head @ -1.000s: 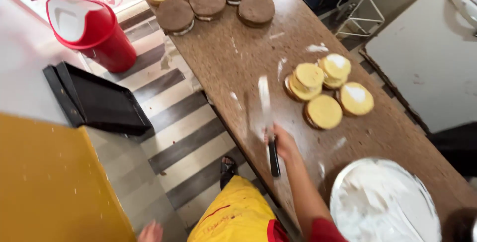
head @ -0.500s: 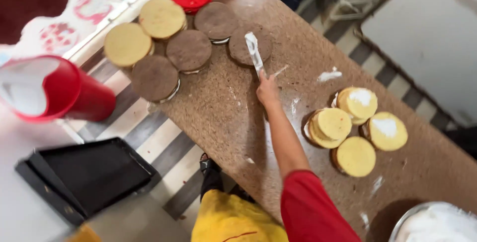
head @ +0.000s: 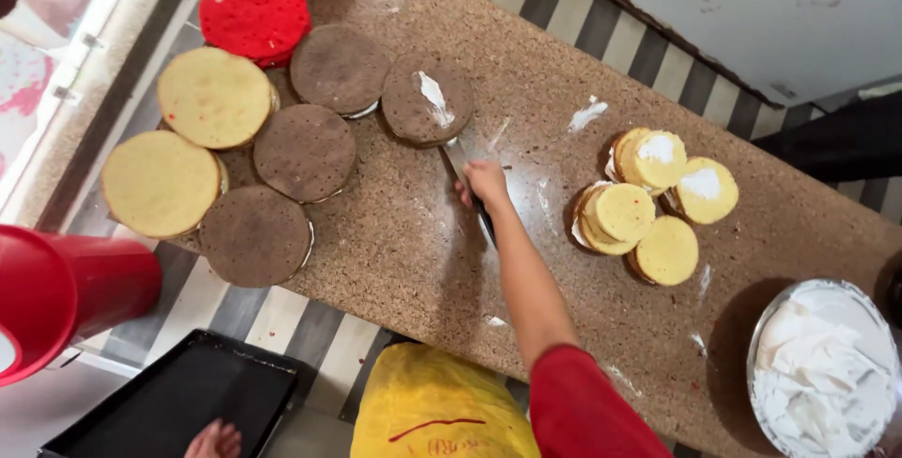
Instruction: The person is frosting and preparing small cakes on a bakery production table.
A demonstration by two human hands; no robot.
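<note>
My right hand (head: 485, 182) grips a palette knife (head: 462, 159) with a black handle. Its blade lies on the speckled brown counter (head: 404, 251) and points at the edge of a brown cake round (head: 413, 112) that carries a white smear of cream. More brown rounds (head: 304, 152), two large yellow rounds (head: 214, 96) and red rounds (head: 254, 12) lie to its left. My left hand (head: 212, 439) hangs low at the bottom edge beside a black tray (head: 169, 402), fingers loosely apart and holding nothing.
Several small yellow rounds (head: 648, 204), some dabbed with cream, sit right of my arm. A metal bowl of white cream (head: 822, 369) stands at the counter's right end. A red bucket (head: 66, 303) stands on the striped floor at left. A white tabletop (head: 752, 7) is at the far right.
My right hand has drawn the knife back off the brown round and lowered the blade to the counter. A white cream smear now shows on that round.
</note>
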